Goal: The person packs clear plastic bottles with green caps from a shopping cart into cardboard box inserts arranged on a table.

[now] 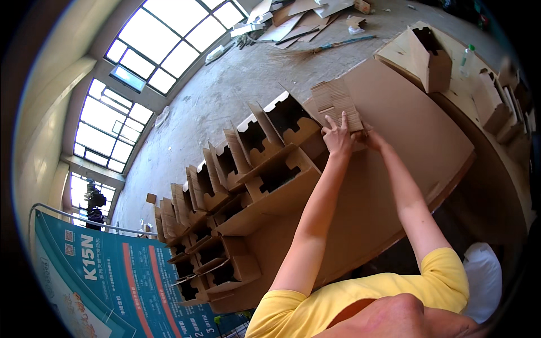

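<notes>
A stack of flat, narrow cardboard pieces (333,100) lies on a large brown cardboard-covered table (394,107). My left hand (338,137) rests on its near end, with the fingers stretched out and apart over the top layer. At the stack's near right corner, my right hand (370,138) has its fingers bent against the edge, partly hidden. Just left of my hands stand rows of open cardboard boxes (287,186) with notched walls and upright flaps. Dark interiors show in several of them.
On a second table (400,50) to the right stand another folded box (434,62), a clear bottle (466,59) with a green cap and more cardboard (490,104). A teal banner (112,276) stands at lower left. A broom (321,49) and scrap cardboard (298,25) lie on the floor.
</notes>
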The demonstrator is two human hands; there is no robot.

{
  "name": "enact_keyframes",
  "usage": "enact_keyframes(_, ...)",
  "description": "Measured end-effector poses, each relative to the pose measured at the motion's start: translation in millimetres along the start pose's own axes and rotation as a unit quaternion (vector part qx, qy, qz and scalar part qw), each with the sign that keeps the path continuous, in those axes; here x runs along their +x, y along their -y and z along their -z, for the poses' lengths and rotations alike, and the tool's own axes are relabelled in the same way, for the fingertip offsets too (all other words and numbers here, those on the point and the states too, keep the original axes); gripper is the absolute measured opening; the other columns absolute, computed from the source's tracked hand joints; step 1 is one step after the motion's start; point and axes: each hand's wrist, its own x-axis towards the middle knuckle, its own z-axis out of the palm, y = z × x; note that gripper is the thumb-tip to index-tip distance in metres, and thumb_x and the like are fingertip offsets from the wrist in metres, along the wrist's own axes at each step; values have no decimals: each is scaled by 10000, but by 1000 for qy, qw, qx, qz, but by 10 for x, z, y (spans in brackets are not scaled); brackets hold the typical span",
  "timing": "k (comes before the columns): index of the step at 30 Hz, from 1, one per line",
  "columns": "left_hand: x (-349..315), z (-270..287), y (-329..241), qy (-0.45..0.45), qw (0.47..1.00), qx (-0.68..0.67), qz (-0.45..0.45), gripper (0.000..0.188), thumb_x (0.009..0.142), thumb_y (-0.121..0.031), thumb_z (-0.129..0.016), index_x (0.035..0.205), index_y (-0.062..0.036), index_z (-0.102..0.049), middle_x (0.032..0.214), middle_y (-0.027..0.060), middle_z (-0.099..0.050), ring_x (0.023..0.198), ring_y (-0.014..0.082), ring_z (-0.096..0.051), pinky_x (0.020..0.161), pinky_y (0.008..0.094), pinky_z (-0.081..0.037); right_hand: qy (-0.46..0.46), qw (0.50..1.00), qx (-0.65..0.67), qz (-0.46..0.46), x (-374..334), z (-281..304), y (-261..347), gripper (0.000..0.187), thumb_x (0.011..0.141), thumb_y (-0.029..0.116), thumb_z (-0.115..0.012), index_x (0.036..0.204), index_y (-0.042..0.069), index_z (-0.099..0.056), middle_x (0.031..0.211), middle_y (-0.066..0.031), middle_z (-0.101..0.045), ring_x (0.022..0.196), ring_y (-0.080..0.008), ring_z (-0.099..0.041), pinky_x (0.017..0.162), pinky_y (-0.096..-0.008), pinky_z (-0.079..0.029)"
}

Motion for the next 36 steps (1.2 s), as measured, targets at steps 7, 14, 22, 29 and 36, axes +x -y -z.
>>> enact_keyframes(7,841,-277,-40,34,986,152,57,803,822,-546,-568,1475,-190,-265,1225,449,-428,792,398,-680,483,411,-552,44,836,-538,-94,763,92,595,557,756,415,-718,1236,172,-575,1133,-92,-643,1021,-333,-608,875,-435,-495)
enact_keyframes(14,872,-152,-323,27,985,171,26,799,825,-597,-529,1470,-200,-273,1207,475,-413,807,445,-667,410,459,-533,-190,721,-664,50,1263,2197,1053,800,658,261,-794,1364,148,-434,1433,-168,-363,1325,-339,-349,1081,-520,-298)
enact_keyframes(22,803,-350,-52,25,981,186,39,743,883,-570,-456,1484,-191,-238,1240,461,-405,842,488,-648,346,451,-478,-297,712,-616,-163,1022,3218,1454,569,821,274,-665,1321,94,-461,1233,-161,-576,1171,-309,-535,958,-435,-442)
enact_keyframes(29,909,-479,-78,20,982,186,26,765,853,-590,-496,1477,-219,-254,1252,463,-387,828,436,-666,365,462,-497,-415,673,-587,171,63,3099,1394,205,879,213,-595,876,8,-597,1066,-200,-625,934,-369,-610,794,-436,-499)
enact_keyframes(36,582,-163,348,31,998,23,-40,717,853,-428,-612,1457,-201,-301,1323,350,-424,917,376,-661,712,409,-554,-299,850,-417,118,-2215,1512,2039,112,888,58,-580,875,-50,-607,932,-190,-615,678,-359,-564,627,-405,-452)
